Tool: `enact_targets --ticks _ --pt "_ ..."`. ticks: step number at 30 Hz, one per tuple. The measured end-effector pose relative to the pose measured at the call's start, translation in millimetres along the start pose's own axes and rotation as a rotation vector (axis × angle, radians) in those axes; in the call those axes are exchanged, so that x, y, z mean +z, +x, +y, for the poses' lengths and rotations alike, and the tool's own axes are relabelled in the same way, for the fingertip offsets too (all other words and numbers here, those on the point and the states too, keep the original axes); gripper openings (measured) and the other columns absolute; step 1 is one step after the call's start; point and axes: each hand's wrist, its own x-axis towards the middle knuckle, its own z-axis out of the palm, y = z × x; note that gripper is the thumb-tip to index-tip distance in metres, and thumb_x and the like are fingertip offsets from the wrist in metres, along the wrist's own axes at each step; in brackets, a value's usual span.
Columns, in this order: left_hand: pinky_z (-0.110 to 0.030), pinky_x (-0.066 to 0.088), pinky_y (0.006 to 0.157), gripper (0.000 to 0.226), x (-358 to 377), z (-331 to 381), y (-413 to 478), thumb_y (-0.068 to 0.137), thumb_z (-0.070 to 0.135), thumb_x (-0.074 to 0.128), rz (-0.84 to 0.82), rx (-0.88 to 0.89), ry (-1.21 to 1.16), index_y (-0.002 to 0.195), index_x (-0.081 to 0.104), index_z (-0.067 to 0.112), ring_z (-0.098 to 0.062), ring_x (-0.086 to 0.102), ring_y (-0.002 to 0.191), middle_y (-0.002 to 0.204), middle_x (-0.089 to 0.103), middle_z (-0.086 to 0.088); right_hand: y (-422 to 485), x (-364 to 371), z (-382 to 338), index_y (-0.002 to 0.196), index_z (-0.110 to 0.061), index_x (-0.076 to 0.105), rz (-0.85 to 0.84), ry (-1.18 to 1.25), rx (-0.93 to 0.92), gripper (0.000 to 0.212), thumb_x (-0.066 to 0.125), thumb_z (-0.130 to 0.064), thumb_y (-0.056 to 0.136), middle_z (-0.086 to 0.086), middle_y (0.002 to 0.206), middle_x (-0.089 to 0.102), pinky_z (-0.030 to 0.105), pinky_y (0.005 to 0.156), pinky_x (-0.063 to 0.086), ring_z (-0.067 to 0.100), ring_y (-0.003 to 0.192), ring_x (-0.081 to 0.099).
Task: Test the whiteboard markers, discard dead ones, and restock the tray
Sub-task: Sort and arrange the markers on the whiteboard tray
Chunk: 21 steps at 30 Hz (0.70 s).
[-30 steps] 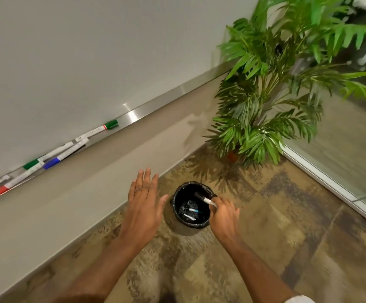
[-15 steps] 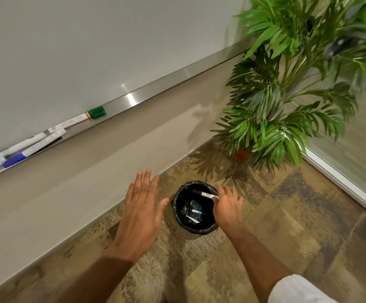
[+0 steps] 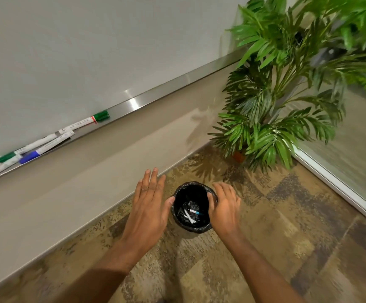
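Currently left hand [image 3: 149,206] flat, right hand [image 3: 224,206] loosely spread, flanking bin [image 3: 191,228] rim; wall [image 3: 85,184] near left.

Brown patchy carpet floor [image 3: 287,237] w/ small black-lined bin [image 3: 192,228] standing upright near the wall [image 3: 90,193]. Potted plant [image 3: 276,136] in the corner, well apart from the bin. Up on the metal tray [image 3: 155,96] under the whiteboard [image 3: 90,40]: green-cap marker [image 3: 83,123], blue-cap marker [image 3: 48,146], 2nd green-cap marker [image 3: 27,147] touching the blue one. All lying flat, bunched toward the L end.

Brushed, glossy metal tray [image 3: 177,83], crinkled shiny black plastic bin liner [image 3: 196,228], smooth matt whiteboard [image 3: 90,51], mottled carpet [image 3: 287,237].
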Motion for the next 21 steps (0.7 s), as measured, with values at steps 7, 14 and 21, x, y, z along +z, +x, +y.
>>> enact_targets --ticks 7,14,21 --pt "-0.046 0.005 0.128 0.07 -54 32 -22 0.105 0.057 0.017 0.053 -0.028 -0.022 0.161 0.015 0.016 -0.013 -0.015 0.155 0.17 -0.002 -0.003 -31 -65 -48 0.126 -0.019 0.06 0.076 0.111 -0.123 0.028 0.054 -0.031 0.101 -0.003 0.135 0.055 0.044 0.106 0.036 0.02 0.133 0.044" --pt "-0.039 0.002 0.126 0.066 -134 62 -64 0.106 0.055 0.022 0.217 -0.093 0.018 0.161 0.02 0.018 -0.011 -0.011 0.156 0.17 0.004 -0.001 -67 -140 -127 0.129 -0.017 0.061 0.152 0.227 -0.321 0.037 0.048 -0.035 0.1 0.003 0.144 0.054 0.048 0.11 0.034 0.024 0.141 0.039" --pt "-0.035 -0.006 0.127 0.066 -234 61 -120 0.107 0.054 0.022 0.366 -0.153 0.093 0.162 0.009 0.021 -0.006 -0.022 0.152 0.169 -0.011 0.004 -110 -199 -223 0.139 -0.021 0.05 0.11 0.313 -0.501 0.044 0.038 -0.042 0.103 -0.002 0.151 0.044 0.05 0.115 0.028 0.019 0.148 0.026"
